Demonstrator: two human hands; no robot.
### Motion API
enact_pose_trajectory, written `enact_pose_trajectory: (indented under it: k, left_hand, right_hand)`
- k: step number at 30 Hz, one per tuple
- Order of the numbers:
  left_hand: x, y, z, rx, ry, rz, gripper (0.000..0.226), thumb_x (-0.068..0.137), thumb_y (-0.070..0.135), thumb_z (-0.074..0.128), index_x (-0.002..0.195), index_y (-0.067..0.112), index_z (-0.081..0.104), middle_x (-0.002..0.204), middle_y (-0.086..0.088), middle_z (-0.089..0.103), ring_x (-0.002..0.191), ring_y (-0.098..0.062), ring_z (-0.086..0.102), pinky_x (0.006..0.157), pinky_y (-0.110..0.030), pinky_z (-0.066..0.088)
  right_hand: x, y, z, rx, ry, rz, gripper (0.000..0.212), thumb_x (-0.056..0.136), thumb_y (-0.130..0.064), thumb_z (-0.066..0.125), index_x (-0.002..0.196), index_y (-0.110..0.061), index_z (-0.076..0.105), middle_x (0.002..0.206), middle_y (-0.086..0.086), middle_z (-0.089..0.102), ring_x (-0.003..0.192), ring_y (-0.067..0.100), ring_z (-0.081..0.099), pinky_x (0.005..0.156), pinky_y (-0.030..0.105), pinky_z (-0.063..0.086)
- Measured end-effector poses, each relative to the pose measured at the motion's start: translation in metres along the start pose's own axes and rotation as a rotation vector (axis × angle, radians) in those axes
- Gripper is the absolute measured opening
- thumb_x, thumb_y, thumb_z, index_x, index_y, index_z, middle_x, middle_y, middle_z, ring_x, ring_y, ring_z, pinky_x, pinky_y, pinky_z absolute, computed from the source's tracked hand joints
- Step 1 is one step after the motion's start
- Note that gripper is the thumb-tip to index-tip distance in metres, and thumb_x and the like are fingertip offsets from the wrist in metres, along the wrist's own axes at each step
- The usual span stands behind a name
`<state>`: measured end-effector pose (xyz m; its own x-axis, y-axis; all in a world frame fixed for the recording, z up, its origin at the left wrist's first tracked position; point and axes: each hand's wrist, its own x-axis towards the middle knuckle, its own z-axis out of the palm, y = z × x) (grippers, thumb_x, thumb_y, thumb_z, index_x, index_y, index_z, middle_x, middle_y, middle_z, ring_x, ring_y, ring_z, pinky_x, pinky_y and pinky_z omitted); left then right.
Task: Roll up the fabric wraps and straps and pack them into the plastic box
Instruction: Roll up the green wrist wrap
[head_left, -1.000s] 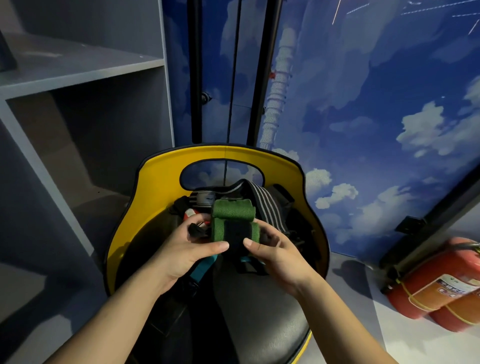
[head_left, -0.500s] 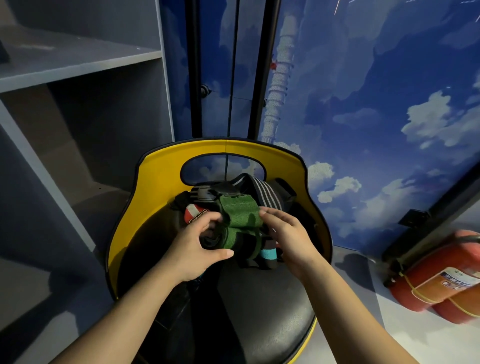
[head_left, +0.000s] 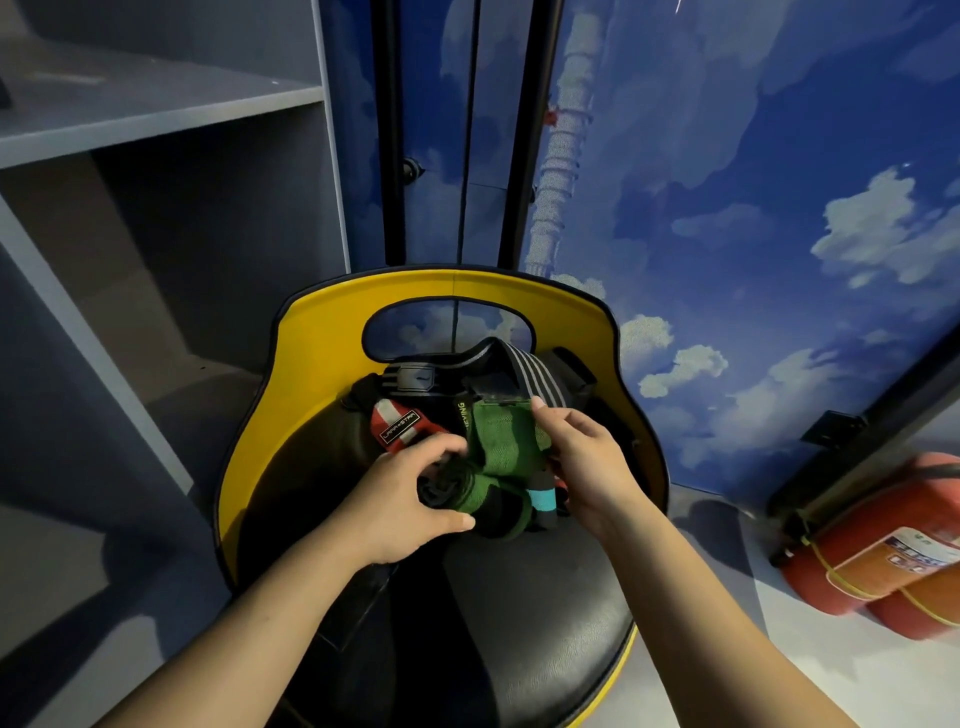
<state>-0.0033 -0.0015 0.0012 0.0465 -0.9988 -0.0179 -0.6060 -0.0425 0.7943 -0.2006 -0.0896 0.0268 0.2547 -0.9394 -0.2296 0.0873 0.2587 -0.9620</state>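
While two bare forearms reach in from the near edge, both hands meet over the black padded seat (head_left: 524, 613) of a chair with a curved yellow back (head_left: 322, 364). The left hand (head_left: 400, 506) curls round the rolled end of a green fabric wrap with black bands (head_left: 498, 467), thumb underneath and fingers over the top, so its grip is clamped on the roll. The right hand (head_left: 587, 462) pinches the free upper edge of the same wrap between thumb and fingertips, holding that flap taut just above the roll. A small turquoise band (head_left: 543, 500) shows at the right end of the bundle; what it belongs to is unclear.

Just beyond the hands, piled against the chair back, lie a red-and-white strap with a black label (head_left: 397, 426), a grey-and-black striped wrap (head_left: 535, 376) and a black buckle-like piece (head_left: 413, 378), all loose and unrolled as far as can be seen. Farther left stands a grey shelf unit (head_left: 156, 119); at the right edge two red fire extinguishers (head_left: 878, 561) lie on the pale floor, and a blue sky-and-cloud wall panel (head_left: 753, 208) fills the far side.

No plastic box is in view, so nothing can be seen packed. By my reading the task is early: one wrap is partly rolled, with its last flap to be wound on, and the piled straps are left to roll before any packing.
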Motion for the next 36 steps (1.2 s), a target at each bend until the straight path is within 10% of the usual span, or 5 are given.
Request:
enact_pose_trajectory:
  k: [6,12,23,29,36]
  left_hand:
    - [-0.001,0.0,0.001,0.048,-0.035,0.011,0.07,0.071,0.032,0.091,0.128,0.049,0.053,0.125,0.02,0.056,0.115,0.004,0.053,0.081,0.003,0.032]
    - [0.0,0.002,0.0,0.058,-0.02,0.013,0.07,0.07,0.03,0.092,0.127,0.046,0.055,0.118,0.024,0.055,0.105,0.018,0.05,0.077,0.006,0.034]
    - [0.002,0.0,0.002,-0.017,-0.022,-0.059,0.069,0.068,0.028,0.093,0.117,0.053,0.051,0.127,0.012,0.057,0.114,0.001,0.055,0.093,-0.017,0.041]
    - [0.001,0.003,-0.001,-0.115,-0.059,-0.148,0.069,0.07,0.024,0.093,0.118,0.048,0.049,0.128,0.009,0.052,0.119,-0.004,0.049,0.089,-0.016,0.04]
    - [-0.001,0.008,-0.001,-0.216,-0.066,-0.215,0.065,0.07,0.022,0.092,0.115,0.047,0.053,0.124,0.007,0.055,0.108,0.005,0.051,0.093,-0.02,0.036]
  right_hand:
    - [0.005,0.0,-0.003,0.022,0.045,0.024,0.051,0.088,-0.039,0.076,0.104,0.008,0.066,0.098,0.024,0.072,0.083,0.029,0.066,0.059,0.031,0.055]
    - [0.006,-0.002,-0.007,0.08,0.015,0.012,0.022,0.092,-0.02,0.072,0.099,0.002,0.07,0.093,0.019,0.07,0.076,0.023,0.068,0.055,0.028,0.055]
    - [0.005,-0.011,-0.011,0.182,-0.087,0.041,0.015,0.099,-0.011,0.059,0.084,-0.013,0.059,0.077,0.006,0.063,0.061,0.014,0.061,0.047,0.024,0.048]
    - [0.004,-0.019,-0.013,0.262,-0.115,0.044,0.048,0.081,-0.026,0.071,0.122,-0.013,0.049,0.118,0.024,0.051,0.107,0.039,0.049,0.105,0.057,0.041]
    - [0.004,-0.016,-0.012,0.135,-0.051,-0.055,0.005,0.102,-0.013,0.055,0.098,-0.011,0.054,0.093,0.014,0.056,0.083,0.026,0.056,0.077,0.038,0.05]
